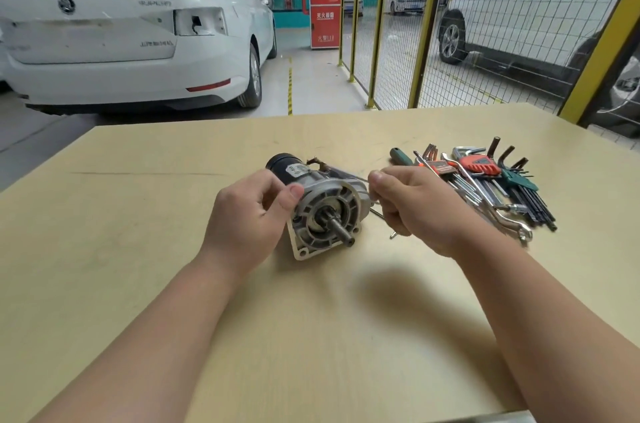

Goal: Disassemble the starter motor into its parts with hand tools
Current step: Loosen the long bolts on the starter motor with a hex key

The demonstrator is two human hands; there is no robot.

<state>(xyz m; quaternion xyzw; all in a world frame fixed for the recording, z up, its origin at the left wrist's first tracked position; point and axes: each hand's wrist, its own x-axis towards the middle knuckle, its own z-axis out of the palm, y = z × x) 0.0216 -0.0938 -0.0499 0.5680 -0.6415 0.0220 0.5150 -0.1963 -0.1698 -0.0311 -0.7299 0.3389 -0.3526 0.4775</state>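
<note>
On the table [145,249], the room from 6 through 9 to 11 o'clock of the starter motor [320,207] lies open for a hand. At 3 o'clock a heap of hex keys and wrenches [491,183] blocks the way, with a green-handled screwdriver [401,156] at 2 o'clock. A thin tool, perhaps a hex key [379,214], lies just beside the motor.

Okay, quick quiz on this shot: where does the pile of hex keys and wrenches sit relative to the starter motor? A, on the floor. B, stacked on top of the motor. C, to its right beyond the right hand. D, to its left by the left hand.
C: the tool pile lies on the table right of the starter motor, past the right hand.
</note>
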